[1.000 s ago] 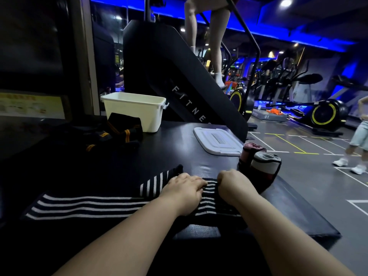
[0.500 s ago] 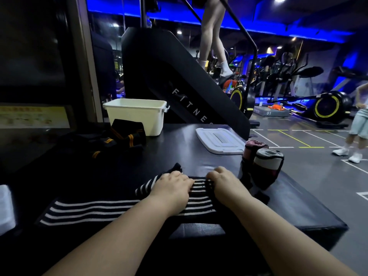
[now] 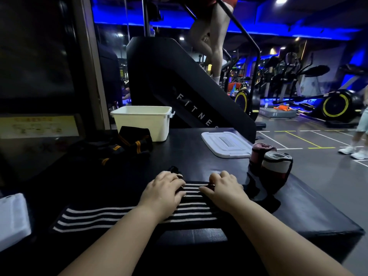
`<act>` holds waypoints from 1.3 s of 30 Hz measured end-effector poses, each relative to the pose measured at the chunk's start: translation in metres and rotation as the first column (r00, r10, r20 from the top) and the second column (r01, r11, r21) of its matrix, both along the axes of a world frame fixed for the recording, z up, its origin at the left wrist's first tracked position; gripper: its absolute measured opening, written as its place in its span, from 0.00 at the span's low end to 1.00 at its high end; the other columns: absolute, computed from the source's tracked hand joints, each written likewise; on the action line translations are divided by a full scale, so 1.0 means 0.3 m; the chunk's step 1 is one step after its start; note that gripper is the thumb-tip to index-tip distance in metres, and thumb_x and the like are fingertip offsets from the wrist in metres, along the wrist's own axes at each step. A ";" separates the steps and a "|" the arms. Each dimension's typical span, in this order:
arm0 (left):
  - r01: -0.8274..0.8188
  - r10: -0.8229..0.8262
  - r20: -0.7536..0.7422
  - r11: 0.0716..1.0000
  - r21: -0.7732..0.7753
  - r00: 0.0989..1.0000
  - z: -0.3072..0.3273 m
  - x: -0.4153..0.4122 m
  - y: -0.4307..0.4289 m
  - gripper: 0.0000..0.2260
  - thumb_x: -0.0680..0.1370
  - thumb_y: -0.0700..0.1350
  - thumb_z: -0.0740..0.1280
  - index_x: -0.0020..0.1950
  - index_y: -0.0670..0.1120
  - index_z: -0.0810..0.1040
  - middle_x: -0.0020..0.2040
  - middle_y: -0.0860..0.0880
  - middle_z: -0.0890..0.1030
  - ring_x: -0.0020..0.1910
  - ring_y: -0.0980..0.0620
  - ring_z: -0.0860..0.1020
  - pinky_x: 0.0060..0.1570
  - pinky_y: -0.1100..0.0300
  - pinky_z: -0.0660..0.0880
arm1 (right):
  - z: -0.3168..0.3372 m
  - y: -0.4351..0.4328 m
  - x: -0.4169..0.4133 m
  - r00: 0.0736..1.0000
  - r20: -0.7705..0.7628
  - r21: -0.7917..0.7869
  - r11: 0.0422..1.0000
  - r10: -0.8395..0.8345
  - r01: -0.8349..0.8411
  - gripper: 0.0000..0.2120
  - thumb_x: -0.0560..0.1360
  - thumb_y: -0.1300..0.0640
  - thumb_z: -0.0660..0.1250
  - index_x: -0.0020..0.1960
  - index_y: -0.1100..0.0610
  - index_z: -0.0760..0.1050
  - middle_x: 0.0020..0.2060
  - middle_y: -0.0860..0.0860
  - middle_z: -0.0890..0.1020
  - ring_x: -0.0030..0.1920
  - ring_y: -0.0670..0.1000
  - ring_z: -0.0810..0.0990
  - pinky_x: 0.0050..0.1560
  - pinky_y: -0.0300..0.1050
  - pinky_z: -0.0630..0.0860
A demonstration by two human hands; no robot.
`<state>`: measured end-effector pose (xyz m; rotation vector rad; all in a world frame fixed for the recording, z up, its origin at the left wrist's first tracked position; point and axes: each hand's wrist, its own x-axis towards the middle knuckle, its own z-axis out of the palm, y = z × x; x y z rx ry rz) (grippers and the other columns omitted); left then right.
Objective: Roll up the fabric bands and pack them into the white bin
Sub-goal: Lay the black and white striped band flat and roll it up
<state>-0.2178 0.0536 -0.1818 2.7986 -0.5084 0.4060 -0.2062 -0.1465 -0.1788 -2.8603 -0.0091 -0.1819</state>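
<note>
Jointly gripped striped band [image 3: 95,218], left hand [image 3: 163,194], right hand [image 3: 225,188]

striped band [image 3: 95,218] end hidden, white pad [image 3: 12,218] cropped

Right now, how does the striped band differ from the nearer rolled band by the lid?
The striped band lies mostly flat, only its far end curled; the rolled band is fully wound and stands on end. The striped band is black with white stripes; the rolled band shows pale grey and dark red. The left hand and right hand grip the striped band; no hand touches the rolled band. Both are on the table, outside the white bin.
</note>
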 end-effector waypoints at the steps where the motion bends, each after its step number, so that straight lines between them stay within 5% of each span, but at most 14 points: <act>1: -0.010 0.010 -0.020 1.000 -0.020 1.000 -0.001 0.005 0.013 0.17 0.81 0.57 0.59 0.69 0.59 0.71 0.70 0.61 0.67 0.74 0.56 0.56 0.70 0.56 0.59 | 0.004 0.002 0.001 1.000 -0.012 -0.012 1.000 0.005 -0.005 0.23 0.74 0.32 0.60 0.61 0.47 0.70 0.59 0.52 0.69 0.65 0.56 0.66 0.61 0.55 0.67; 9: -0.136 0.130 -0.166 0.990 -0.024 0.978 0.023 0.038 0.078 0.28 0.71 0.70 0.64 0.67 0.59 0.69 0.68 0.58 0.68 0.68 0.51 0.66 0.67 0.52 0.64 | 0.037 0.046 0.026 0.990 -0.126 -0.103 0.992 0.062 -0.075 0.17 0.79 0.40 0.58 0.67 0.39 0.69 0.64 0.52 0.68 0.69 0.58 0.63 0.65 0.58 0.64; 14: -0.201 0.171 -0.180 0.966 -0.161 0.969 0.018 0.061 0.088 0.18 0.75 0.63 0.65 0.60 0.55 0.73 0.60 0.55 0.73 0.61 0.49 0.72 0.61 0.52 0.70 | -0.010 0.060 0.025 0.964 -0.078 -0.047 0.965 0.254 -0.258 0.23 0.79 0.54 0.55 0.72 0.38 0.64 0.74 0.44 0.64 0.75 0.49 0.58 0.72 0.58 0.55; 20: -0.315 0.241 -0.235 0.879 -0.358 0.942 0.032 0.088 0.124 0.12 0.78 0.50 0.63 0.60 0.49 0.76 0.61 0.49 0.76 0.59 0.46 0.74 0.60 0.53 0.71 | -0.025 0.048 0.023 0.967 -0.024 -0.049 0.966 0.253 -0.254 0.23 0.78 0.35 0.54 0.71 0.39 0.66 0.72 0.39 0.67 0.73 0.44 0.62 0.72 0.54 0.55; 26: -0.389 0.321 -0.224 0.820 -0.421 0.920 0.038 0.087 0.204 0.15 0.79 0.47 0.62 0.65 0.45 0.76 0.65 0.45 0.73 0.65 0.43 0.70 0.63 0.53 0.68 | -0.009 0.041 0.014 0.960 -0.022 -0.058 0.959 0.278 -0.279 0.25 0.76 0.33 0.56 0.70 0.39 0.66 0.71 0.39 0.67 0.72 0.43 0.62 0.70 0.51 0.57; 33: -0.411 0.328 -0.257 0.803 -0.432 0.909 0.016 0.038 0.295 0.05 0.79 0.49 0.63 0.51 0.48 0.74 0.53 0.48 0.78 0.49 0.50 0.75 0.46 0.58 0.69 | -0.001 0.056 0.005 0.960 -0.082 -0.069 0.959 0.268 -0.273 0.28 0.74 0.30 0.55 0.71 0.38 0.65 0.73 0.40 0.65 0.74 0.46 0.61 0.73 0.55 0.53; 36: -0.394 0.320 -0.234 0.808 -0.438 0.918 0.009 0.021 0.289 0.06 0.79 0.49 0.64 0.51 0.47 0.74 0.50 0.48 0.78 0.49 0.49 0.76 0.46 0.57 0.71 | 0.018 0.078 0.015 0.945 -0.164 -0.027 0.956 0.283 -0.291 0.27 0.77 0.35 0.59 0.72 0.44 0.65 0.76 0.44 0.59 0.78 0.48 0.52 0.75 0.60 0.45; 39: -0.393 0.339 -0.200 0.798 -0.456 0.919 0.011 0.012 0.279 0.08 0.79 0.48 0.65 0.53 0.45 0.73 0.48 0.48 0.77 0.46 0.50 0.76 0.42 0.58 0.70 | 0.050 0.130 0.025 0.921 -0.134 -0.060 0.925 0.365 -0.376 0.20 0.78 0.49 0.63 0.69 0.50 0.68 0.79 0.48 0.54 0.79 0.48 0.48 0.76 0.54 0.45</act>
